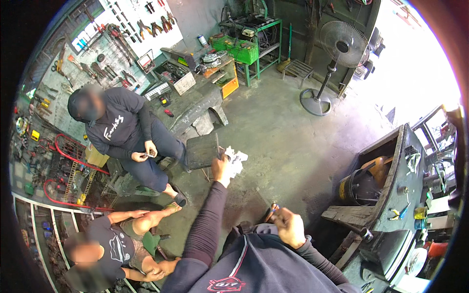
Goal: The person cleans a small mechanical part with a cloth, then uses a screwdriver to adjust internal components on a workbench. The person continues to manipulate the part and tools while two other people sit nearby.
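Your left grip [222, 168] clutches white cloth [237, 162], right of the stool [201, 151]; right grip [289, 227] pinches a small, probably metal part [274, 208]; slackening could drop it.

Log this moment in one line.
left hand: holds crumpled white rag | right hand: holds small copper-coloured object | beyond rag: dark square seat | background: pedestal fan

Left hand [221, 168] stretched way out front, grip clenched; right hand [289, 227] held closer to torso [268, 261], kinda curled.
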`<state>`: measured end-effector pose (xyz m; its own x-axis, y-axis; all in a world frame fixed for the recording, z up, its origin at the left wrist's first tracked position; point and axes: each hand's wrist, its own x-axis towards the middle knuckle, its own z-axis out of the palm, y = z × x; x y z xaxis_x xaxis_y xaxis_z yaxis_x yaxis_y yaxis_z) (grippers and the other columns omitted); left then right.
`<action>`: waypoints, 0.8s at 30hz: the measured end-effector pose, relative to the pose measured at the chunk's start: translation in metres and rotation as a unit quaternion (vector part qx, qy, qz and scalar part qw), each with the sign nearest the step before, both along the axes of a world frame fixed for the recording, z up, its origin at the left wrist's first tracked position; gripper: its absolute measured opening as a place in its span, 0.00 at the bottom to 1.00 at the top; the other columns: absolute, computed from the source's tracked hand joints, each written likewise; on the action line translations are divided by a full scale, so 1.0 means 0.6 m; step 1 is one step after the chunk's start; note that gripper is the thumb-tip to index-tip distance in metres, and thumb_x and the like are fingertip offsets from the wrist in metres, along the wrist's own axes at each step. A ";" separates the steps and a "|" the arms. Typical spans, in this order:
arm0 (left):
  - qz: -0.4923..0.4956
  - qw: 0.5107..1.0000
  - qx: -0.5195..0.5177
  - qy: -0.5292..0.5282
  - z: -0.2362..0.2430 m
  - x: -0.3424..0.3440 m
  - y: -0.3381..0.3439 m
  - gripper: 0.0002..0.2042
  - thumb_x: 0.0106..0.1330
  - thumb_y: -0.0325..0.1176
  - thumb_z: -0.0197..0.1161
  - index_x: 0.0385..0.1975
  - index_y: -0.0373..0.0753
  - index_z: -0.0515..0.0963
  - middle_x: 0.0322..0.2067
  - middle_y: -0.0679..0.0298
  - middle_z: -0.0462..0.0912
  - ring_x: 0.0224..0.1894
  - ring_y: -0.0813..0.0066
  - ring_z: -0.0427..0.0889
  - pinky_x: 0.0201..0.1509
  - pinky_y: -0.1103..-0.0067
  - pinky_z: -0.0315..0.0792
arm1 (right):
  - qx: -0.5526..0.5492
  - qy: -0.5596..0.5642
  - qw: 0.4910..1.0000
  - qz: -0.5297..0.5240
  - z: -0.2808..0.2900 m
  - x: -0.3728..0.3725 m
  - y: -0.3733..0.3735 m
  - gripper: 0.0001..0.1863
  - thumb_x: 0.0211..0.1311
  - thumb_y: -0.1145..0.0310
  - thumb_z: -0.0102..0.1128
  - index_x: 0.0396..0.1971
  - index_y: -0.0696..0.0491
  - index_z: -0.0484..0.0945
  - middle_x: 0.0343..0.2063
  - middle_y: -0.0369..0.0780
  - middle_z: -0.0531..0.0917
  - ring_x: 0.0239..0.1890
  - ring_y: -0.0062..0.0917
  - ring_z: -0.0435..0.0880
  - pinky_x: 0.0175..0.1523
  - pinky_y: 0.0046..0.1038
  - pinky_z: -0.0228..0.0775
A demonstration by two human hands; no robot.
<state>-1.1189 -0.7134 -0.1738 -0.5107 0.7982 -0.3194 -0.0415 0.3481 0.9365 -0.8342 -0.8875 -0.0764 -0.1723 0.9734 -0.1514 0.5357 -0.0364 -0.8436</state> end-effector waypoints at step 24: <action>-0.293 0.949 0.102 0.063 -0.007 0.563 0.255 0.16 0.75 0.36 0.61 0.42 0.25 0.86 0.36 0.54 0.92 0.35 0.66 0.90 0.40 0.68 0.83 | -0.039 0.145 0.953 -0.263 -0.001 0.271 0.284 0.16 0.77 0.61 0.57 0.37 0.59 0.83 0.20 0.41 0.84 0.18 0.24 0.81 0.28 0.33 0.73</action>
